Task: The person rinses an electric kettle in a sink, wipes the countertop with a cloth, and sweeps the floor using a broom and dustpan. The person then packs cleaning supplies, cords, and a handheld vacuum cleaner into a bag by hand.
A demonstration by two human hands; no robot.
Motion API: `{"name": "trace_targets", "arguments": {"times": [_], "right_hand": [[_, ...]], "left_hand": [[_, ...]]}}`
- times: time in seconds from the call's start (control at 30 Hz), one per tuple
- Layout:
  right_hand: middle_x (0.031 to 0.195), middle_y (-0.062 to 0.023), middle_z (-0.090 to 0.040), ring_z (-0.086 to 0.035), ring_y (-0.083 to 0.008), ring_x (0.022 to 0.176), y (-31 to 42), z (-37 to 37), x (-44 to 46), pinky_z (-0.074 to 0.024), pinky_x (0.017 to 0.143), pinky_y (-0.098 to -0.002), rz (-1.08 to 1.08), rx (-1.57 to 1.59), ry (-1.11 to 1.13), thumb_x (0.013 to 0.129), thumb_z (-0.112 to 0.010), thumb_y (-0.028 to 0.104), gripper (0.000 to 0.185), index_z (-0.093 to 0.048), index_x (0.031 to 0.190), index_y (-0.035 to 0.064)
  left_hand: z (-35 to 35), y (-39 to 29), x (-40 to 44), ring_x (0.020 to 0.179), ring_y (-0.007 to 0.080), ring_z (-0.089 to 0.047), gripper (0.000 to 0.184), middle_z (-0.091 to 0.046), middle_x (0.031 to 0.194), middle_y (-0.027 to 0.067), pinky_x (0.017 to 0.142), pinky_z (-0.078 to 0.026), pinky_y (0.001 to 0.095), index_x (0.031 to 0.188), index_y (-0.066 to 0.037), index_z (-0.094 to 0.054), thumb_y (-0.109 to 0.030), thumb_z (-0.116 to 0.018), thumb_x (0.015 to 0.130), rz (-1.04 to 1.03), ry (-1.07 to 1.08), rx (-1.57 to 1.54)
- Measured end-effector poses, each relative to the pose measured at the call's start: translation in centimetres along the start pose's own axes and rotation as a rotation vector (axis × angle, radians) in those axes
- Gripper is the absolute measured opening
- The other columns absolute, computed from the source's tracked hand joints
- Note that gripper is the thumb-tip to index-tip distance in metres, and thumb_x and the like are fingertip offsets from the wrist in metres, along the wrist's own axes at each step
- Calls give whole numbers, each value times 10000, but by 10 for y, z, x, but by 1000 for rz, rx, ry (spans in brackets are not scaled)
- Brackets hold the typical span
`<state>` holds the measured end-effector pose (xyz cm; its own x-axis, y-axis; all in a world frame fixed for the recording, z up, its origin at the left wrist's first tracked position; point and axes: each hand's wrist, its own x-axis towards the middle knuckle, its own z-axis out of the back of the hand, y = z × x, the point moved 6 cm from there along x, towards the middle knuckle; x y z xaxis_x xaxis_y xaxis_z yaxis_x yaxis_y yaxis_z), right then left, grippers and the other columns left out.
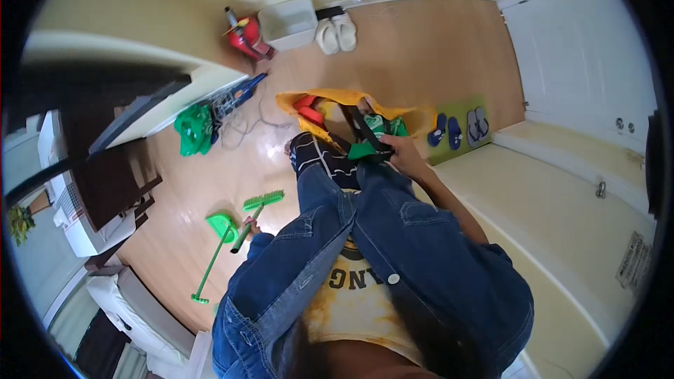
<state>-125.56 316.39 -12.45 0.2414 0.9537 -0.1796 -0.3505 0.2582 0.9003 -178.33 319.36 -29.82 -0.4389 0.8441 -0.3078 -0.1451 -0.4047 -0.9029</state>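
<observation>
My right hand (399,154) is closed on a green cloth item with black straps (372,142), at the opening of a yellow bag (337,94). Something red (309,109) shows inside the bag's left part. On the left, my left hand (251,226) is closed around the short green handle of a brush (263,200), whose green bristles point away from me. Just left of that hand a green dustpan (222,227) with a long thin handle lies on the floor.
A fire extinguisher (248,38), a white bin (288,22) and white slippers (336,34) stand by the far wall. Flip-flops rest on a green mat (458,113) at right. A green plastic bag (194,130) and cables lie left, near a dark desk (105,168).
</observation>
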Motion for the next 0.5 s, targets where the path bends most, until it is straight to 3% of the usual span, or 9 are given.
{"name": "trace_targets", "arguments": {"times": [0.13,0.23,0.33,0.37,0.47,0.5], "right_hand": [[732,-158,-569,-564,-223,703,-40,116,8,-419,632,-287,-107,-119,-55,589,-468,-82,311,-547,881,-7],[738,-80,-558,-508,-99,692,-95,192,10,-398,621,-203,-266,-80,11,580,-372,-161,369,-545,884,-45],[780,-160,-587,-560,-190,729,-121,256,18,-413,644,-266,-270,-48,24,582,-447,-115,384,-547,936,-3],[786,-166,-580,-546,-166,723,-113,270,31,-411,653,-254,-328,-106,120,583,-434,-133,416,-551,952,16],[639,-93,-518,-494,-91,675,-112,328,49,-382,595,-205,-266,-272,117,561,-392,-165,365,-561,850,-21],[664,-109,-528,-518,-107,702,-135,346,45,-398,613,-216,-278,-153,70,556,-406,-172,351,-554,838,-26]], "left_hand": [[-48,-22,-8,707,159,-500,76,-527,746,66,602,-404,269,718,-39,-547,-105,-552,756,44,-44,13],[-100,-22,-28,699,157,-500,78,-527,741,66,593,-404,267,716,-37,-546,-104,-551,755,87,-91,15],[-160,-20,-47,692,156,-500,80,-526,735,66,585,-404,265,713,-35,-545,-103,-551,754,129,-149,-15],[-179,-22,-52,689,156,-500,81,-526,733,66,582,-404,265,712,-34,-545,-103,-551,754,140,-167,-19],[-244,-26,-72,681,154,-500,83,-526,727,66,573,-403,263,709,-32,-543,-103,-551,753,178,-213,-47],[-260,-27,-84,679,154,-500,84,-526,725,66,571,-403,262,708,-32,-543,-102,-550,753,191,-227,-45]]}}
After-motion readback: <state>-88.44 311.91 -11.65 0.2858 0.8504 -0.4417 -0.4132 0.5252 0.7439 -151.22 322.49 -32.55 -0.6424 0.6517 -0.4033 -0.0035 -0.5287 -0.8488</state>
